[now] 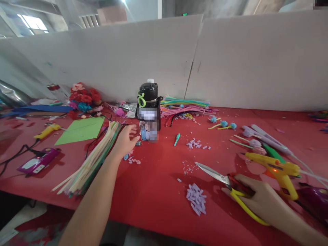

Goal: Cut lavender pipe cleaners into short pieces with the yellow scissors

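My left hand (126, 139) reaches out beside a phone (148, 130) that leans upright on a black bottle (149, 92). Its fingers are apart and I see nothing held in them. Scissors (214, 173) with red and yellow handles are in my right hand (258, 196), blades closed and pointing left. Left of the blades lies a heap of short lilac pieces (196, 199), with a looser group of lilac bits (194, 144) farther back. A small teal stick (177, 139) rests on the red table between the phone and those bits.
A bundle of cream and green pipe cleaners (89, 160) lies under my left forearm. On the right are a yellow glue gun (275, 169) and pompom stems (252, 141). A purple power box (38, 161), green sheet (80, 130) and fabric flowers (84, 97) stand left. A white partition (123, 61) closes the back.
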A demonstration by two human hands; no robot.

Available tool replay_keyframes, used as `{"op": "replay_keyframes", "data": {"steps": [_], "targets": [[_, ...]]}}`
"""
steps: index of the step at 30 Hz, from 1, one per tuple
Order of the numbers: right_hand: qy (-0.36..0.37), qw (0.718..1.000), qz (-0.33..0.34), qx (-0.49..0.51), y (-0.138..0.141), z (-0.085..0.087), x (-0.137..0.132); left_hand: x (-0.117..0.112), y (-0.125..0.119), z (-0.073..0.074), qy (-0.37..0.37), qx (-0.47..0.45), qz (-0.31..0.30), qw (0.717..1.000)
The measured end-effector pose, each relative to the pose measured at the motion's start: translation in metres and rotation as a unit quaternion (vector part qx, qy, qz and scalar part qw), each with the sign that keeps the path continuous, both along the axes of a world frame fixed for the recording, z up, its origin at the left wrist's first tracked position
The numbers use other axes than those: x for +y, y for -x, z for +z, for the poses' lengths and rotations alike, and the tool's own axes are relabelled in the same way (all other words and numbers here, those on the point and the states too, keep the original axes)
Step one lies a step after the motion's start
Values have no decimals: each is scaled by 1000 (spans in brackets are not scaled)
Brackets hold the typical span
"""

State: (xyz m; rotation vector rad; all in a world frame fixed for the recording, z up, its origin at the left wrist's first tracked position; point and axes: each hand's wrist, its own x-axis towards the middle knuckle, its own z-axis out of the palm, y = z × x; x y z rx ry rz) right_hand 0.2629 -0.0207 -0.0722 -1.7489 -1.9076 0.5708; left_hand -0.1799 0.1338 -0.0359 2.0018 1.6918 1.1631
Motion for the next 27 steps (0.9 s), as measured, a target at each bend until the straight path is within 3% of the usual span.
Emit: {"op": "replay_keyframes", "data": {"steps": [3,7,14,22,27], "targets": [[-14,1000,8,-3,1,5,0,-3,-16,-1,-6,6,57,998],[-22,1000,17,4,3,9,-1,2,-30,-2,8,74,63,995],[-24,1000,11,-15,1,10,-1,14,-9,-7,21,29,36,999],[-2,1000,23,-13,-2,6,0,13,7,-2,52,17,-22,998],[12,999,26,-22,-2,9,1,2,0,5,-25,15,-7,1000]]}}
